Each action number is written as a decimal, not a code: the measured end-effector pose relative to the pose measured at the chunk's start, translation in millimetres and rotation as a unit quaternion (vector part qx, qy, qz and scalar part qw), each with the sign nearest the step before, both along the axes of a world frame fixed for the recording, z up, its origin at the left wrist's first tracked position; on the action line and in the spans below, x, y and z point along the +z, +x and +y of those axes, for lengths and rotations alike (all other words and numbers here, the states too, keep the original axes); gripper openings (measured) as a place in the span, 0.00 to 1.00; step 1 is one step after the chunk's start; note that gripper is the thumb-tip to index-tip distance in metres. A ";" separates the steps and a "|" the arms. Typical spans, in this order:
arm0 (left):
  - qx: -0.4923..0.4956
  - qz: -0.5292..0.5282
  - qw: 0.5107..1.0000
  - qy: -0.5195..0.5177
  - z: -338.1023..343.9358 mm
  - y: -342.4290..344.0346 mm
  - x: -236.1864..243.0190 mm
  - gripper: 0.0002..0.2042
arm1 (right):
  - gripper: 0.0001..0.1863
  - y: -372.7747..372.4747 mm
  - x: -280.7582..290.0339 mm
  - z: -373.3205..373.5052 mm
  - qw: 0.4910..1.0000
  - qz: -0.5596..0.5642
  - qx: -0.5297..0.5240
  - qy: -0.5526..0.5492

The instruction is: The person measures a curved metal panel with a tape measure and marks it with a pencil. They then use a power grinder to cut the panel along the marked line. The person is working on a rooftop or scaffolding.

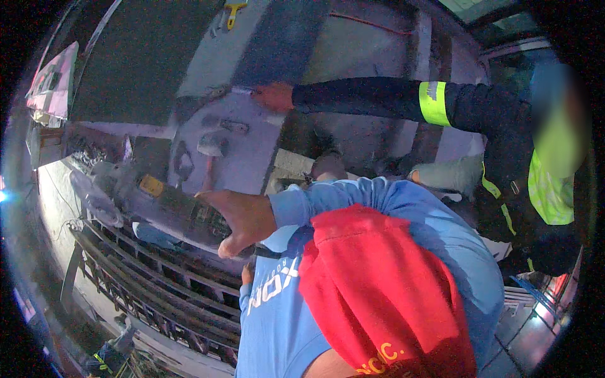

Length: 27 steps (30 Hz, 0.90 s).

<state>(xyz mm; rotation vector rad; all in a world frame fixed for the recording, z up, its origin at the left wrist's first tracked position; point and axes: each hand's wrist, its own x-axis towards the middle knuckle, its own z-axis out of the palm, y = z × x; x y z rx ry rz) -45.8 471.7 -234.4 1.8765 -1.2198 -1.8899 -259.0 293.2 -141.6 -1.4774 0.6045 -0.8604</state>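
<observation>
My right hand (249, 217) comes in from the right in a blue sleeve. Its thumb and fingers are spread around the rear of a long dark power tool (173, 201) with an orange label, which looks like a large angle grinder. The tool's far end reaches a rounded grey part (104, 195) at the left. Of my left hand (247, 273) only a small part shows beside the blue shirt; its fingers are mostly hidden behind the shirt. A red cloth (378, 271) hangs over my right shoulder.
A co-worker's hand (274, 96) reaches across from the right, at a thin object on the work surface (246, 170). On it lies a hammer (211, 146) with a reddish handle. Farther off is a yellow-handled scraper (234, 14). Dark metal bars (151, 271) run below the tool.
</observation>
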 end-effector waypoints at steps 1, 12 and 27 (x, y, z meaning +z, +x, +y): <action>-0.030 -0.002 1.000 0.008 -2.4 -2.1 5.5 0.09 | 0.45 -3.0 5.7 -1.4 1.000 -0.028 -0.009 0.005; 0.217 0.069 0.946 -0.230 -54.6 19.0 36.1 0.12 | 0.37 -1.5 74.3 -14.8 0.993 -0.107 0.044 -0.022; -0.003 0.759 0.580 -0.298 -245.3 -62.0 141.9 0.49 | 0.43 10.0 80.6 -30.7 0.987 -0.146 0.036 0.051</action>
